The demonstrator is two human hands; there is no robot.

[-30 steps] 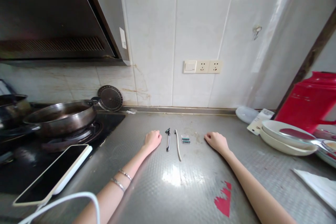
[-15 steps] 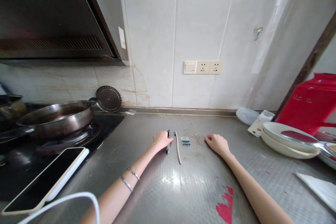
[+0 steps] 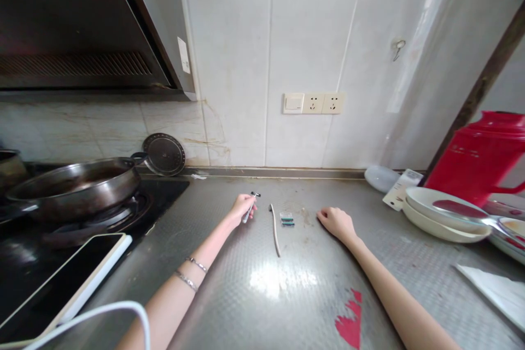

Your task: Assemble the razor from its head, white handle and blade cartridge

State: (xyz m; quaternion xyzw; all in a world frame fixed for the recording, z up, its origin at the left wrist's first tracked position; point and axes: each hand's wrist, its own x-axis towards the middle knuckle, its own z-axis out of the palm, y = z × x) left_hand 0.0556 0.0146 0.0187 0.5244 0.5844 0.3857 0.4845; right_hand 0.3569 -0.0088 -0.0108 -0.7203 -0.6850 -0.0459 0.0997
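Note:
My left hand is closed round the handle of a safety razor, whose dark head points up and away from me. To its right on the metal counter lies a slim white stick with a small dark head, probably a toothbrush. Beside that is a small clear pack with green and dark strips, which look like razor blade cartridges. My right hand rests on the counter right of the pack, fingers curled in, with nothing seen in them.
On the left a steel pan stands on the hob, with a phone and white cable in front. Bowls, a red thermos jug and white paper are at the right. A red patch marks the counter.
My left hand has lifted the razor and moved it slightly left, turning it so its head shows. My right hand stays in place. The view has shifted slightly.

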